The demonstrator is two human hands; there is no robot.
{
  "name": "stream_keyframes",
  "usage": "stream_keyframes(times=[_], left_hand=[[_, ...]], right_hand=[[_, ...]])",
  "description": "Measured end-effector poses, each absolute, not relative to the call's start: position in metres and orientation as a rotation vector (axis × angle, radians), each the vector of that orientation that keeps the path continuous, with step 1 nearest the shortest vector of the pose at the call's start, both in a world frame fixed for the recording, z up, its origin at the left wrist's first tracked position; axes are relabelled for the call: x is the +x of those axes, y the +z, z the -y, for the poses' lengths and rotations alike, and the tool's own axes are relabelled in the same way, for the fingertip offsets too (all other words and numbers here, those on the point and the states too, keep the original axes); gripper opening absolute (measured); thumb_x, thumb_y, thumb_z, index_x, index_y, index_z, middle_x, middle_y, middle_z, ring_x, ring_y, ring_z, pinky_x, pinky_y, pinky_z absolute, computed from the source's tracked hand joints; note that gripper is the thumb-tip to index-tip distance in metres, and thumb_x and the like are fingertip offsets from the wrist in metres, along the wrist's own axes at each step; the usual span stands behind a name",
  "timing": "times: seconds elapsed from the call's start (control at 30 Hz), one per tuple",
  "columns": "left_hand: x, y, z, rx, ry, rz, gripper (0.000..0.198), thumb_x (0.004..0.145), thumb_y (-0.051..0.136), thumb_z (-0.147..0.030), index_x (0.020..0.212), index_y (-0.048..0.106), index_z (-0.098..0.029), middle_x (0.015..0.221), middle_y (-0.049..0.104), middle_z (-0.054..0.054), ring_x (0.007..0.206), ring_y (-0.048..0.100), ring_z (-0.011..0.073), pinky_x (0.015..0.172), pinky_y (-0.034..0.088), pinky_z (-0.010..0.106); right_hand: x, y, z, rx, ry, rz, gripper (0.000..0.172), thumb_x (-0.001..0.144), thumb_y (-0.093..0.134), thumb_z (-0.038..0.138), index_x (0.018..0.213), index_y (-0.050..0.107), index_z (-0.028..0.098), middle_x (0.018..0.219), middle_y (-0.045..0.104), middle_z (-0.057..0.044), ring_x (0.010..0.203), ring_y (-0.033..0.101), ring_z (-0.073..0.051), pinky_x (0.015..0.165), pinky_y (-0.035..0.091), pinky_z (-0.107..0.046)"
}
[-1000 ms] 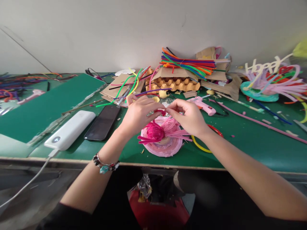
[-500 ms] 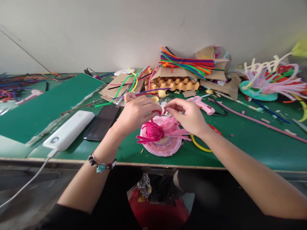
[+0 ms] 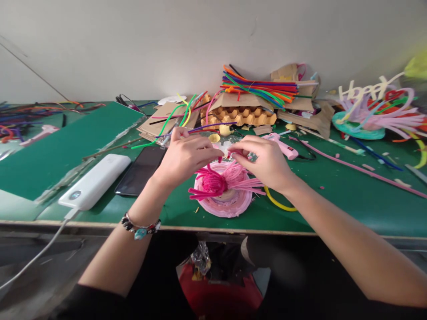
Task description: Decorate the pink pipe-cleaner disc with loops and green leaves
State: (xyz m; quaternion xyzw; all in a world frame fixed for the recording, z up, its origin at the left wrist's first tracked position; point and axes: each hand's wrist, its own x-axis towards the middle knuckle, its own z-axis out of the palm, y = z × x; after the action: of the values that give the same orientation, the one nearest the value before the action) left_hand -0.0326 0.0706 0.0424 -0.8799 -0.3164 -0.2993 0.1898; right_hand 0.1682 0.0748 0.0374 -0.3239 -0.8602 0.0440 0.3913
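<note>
bracelet (image 3: 140,229) on the left wrist sits lowest in the frame, and one white cable (image 3: 36,255) trails off the bench (image 3: 350,195) edge at lower left. just above, at centre, the left hand (image 3: 187,155) and right hand (image 3: 267,162) meet tip to tip over one pink coiled disc (image 3: 220,210), which lies flat on the bench near its front edge. one magenta tuft (image 3: 211,183) stands on the disc, and pale pink strands fan out to its right.

the fingers of both hands are pinched closed, thumb against forefinger, on one short magenta piece (image 3: 224,156) held just above the disc's far rim. judging by that grip, the step in hand is bending or twisting this piece over the disc. a next move would call for a firm pinch on both ends and a small, controlled turn that does not flatten the tuft.

one yellow loop (image 3: 278,203) lies just right of the disc, partly under the right wrist. left of the hands, one black phone (image 3: 142,170) and one white power bank (image 3: 95,181) lie side by side.

further back are one pink glue gun (image 3: 282,146) just beyond the right hand and a second glue gun (image 3: 43,132) at far left, two in all. behind them are one egg tray (image 3: 243,116) and one pipe-cleaner bundle (image 3: 263,86) on top of it. one "happy" decoration (image 3: 367,91) sits at upper right.
</note>
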Motion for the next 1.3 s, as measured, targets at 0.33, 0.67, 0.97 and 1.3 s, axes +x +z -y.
stream_keyframes(times=[0.33, 0.67, 0.97, 1.3], left_hand=[[-0.03, 0.039, -0.071, -2.319, -0.775, 0.909, 0.022, 0.089, 0.042, -0.023, 0.079, 0.062, -0.023, 0.066, 0.066, -0.007, 0.063, 0.06, 0.0117, 0.071, 0.027, 0.033], [-0.023, 0.041, -0.069, -2.421, -0.813, 0.993, 0.021, 0.087, 0.045, -0.024, 0.076, 0.062, -0.022, 0.069, 0.068, -0.006, 0.063, 0.061, 0.0124, 0.074, 0.03, 0.034], [-0.018, 0.041, -0.066, -2.486, -0.81, 1.085, 0.021, 0.087, 0.044, -0.026, 0.078, 0.063, -0.024, 0.07, 0.069, -0.005, 0.063, 0.061, 0.0128, 0.077, 0.03, 0.036], [-0.015, 0.042, -0.065, -2.481, -0.841, 1.105, 0.021, 0.086, 0.045, -0.027, 0.076, 0.063, -0.023, 0.07, 0.07, -0.004, 0.064, 0.062, 0.0131, 0.075, 0.03, 0.035]], right_hand=[[0.171, 0.037, -0.076, -0.74, -0.098, 2.328, 0.015, 0.083, 0.05, 0.016, 0.08, 0.065, 0.013, 0.076, 0.063, -0.007, 0.071, 0.059, -0.016, 0.063, 0.046, -0.028], [0.174, 0.041, -0.076, -0.66, -0.09, 2.332, 0.015, 0.082, 0.053, 0.018, 0.078, 0.067, 0.013, 0.072, 0.064, -0.006, 0.066, 0.059, -0.013, 0.06, 0.046, -0.025], [0.172, 0.041, -0.072, -0.748, -0.075, 2.316, 0.02, 0.084, 0.049, 0.024, 0.075, 0.065, 0.016, 0.071, 0.063, -0.005, 0.066, 0.057, -0.014, 0.061, 0.044, -0.027], [0.171, 0.042, -0.071, -0.735, -0.166, 2.293, 0.014, 0.081, 0.053, 0.017, 0.07, 0.062, 0.014, 0.063, 0.057, -0.002, 0.059, 0.051, -0.011, 0.054, 0.038, -0.023]])
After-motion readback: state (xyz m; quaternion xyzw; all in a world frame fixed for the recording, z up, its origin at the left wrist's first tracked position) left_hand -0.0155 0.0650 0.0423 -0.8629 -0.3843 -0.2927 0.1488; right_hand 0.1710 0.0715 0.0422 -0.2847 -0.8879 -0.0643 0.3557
